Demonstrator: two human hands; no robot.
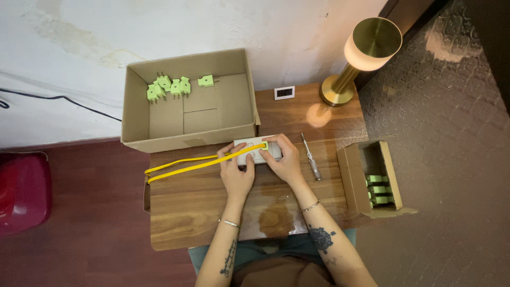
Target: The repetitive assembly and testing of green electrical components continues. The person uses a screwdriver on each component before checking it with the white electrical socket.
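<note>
Bench (202,212): small wooden top, brown grain, with a darker stain near its 6 o'clock edge.
Large carton (159,119): open cardboard box at 11 o'clock, overhanging the far edge.
Small carton (350,175): open cardboard box at 3 o'clock, jutting past the side edge.
Lamp (337,90): brass base at 1 o'clock, lit shade tilted outward.
White display (284,92): small rectangular piece at 12 o'clock, just beside the lamp base.
Screwdriver (311,157): clear-handled, between centre and the small carton.
White socket strip (256,152): near centre, just beside the large carton.
Yellow cable (186,166): runs from the strip towards 9 o'clock.
</note>
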